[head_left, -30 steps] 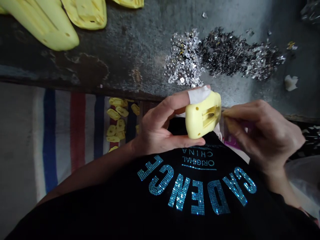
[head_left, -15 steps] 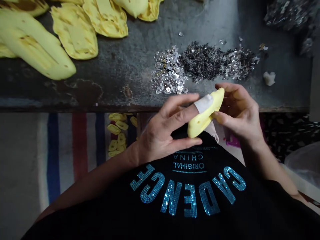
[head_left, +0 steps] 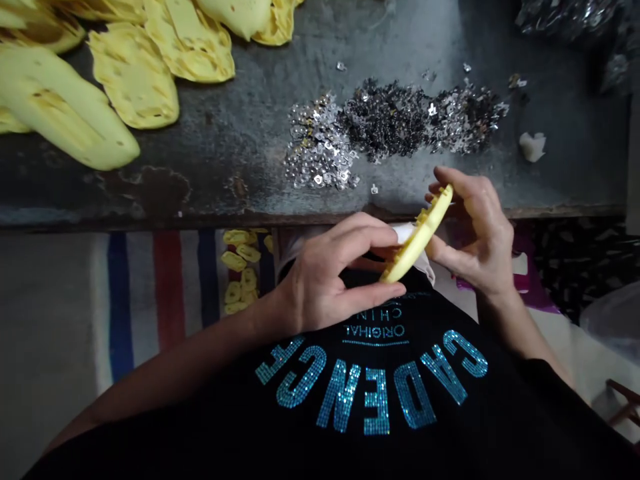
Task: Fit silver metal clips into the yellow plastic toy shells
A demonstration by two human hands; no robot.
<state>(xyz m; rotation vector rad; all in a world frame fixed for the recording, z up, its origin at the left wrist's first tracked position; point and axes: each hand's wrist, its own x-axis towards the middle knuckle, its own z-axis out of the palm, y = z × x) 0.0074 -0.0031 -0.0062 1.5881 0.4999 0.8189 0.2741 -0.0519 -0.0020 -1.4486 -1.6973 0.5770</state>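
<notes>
A yellow plastic shell [head_left: 419, 241] is tilted nearly edge-on in front of the table's front edge, its ribbed inner side facing left. My left hand [head_left: 330, 273] grips its lower end, thumb underneath and fingers against the ribbed side. A white wrap [head_left: 406, 232] covers one of that hand's fingers, partly hidden behind the shell. My right hand [head_left: 477, 233] is closed around the upper end, with the thumb on the smooth side. Just beyond both hands lies a heap of small metal pieces [head_left: 390, 120], and one loose metal piece [head_left: 375, 189] sits near the edge.
More yellow shells [head_left: 135, 77] lie at the table's upper left. A bag of metal pieces [head_left: 575, 20] is at the far right, with a white scrap [head_left: 532, 147] nearer. Below the dark table [head_left: 240, 147], several yellow parts [head_left: 241, 255] rest beside a striped sheet [head_left: 167, 287].
The shell has been turned from showing its smooth outer face to nearly edge-on, with its ribs now visible. A loose metal piece shows near the table edge. The view has shifted slightly.
</notes>
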